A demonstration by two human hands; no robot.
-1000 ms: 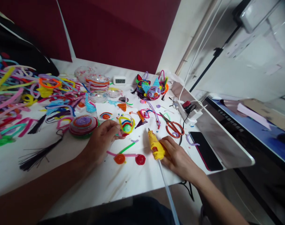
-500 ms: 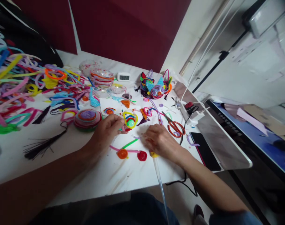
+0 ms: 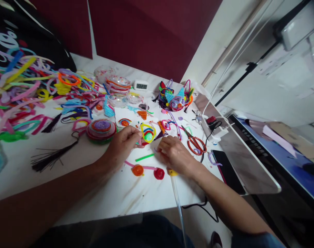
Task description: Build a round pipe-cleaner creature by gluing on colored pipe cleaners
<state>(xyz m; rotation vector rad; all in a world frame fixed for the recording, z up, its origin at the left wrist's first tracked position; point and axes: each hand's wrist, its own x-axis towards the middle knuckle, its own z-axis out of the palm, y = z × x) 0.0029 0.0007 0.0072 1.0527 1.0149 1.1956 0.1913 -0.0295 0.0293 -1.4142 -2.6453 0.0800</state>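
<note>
My left hand (image 3: 124,143) pinches a small craft piece (image 3: 148,133) of yellow, blue and red loops with a green centre, at the middle of the table. Fingers curled downward, my right hand (image 3: 173,153) is closed just right of it; anything between its fingertips is hidden. Beside my right fingers lies a green pipe cleaner (image 3: 144,157). In front of both hands are an orange coil (image 3: 137,170) and a red coil (image 3: 159,173) on a pink strip. A yellow-tipped clear stick (image 3: 178,199) extends over the table's front edge, below my right hand.
Orange-handled scissors (image 3: 196,145) and a dark phone (image 3: 229,172) lie at right, near a power strip (image 3: 216,132). Loose pipe cleaners (image 3: 24,91) pile up at left, with a black tassel (image 3: 50,158) and a layered disc (image 3: 101,129). A digital clock (image 3: 141,85) stands behind.
The camera view has shifted slightly, moving the table's things right and down. My left hand still holds the craft piece. The green pipe cleaner now lies flatter, apart from the pink strip.
</note>
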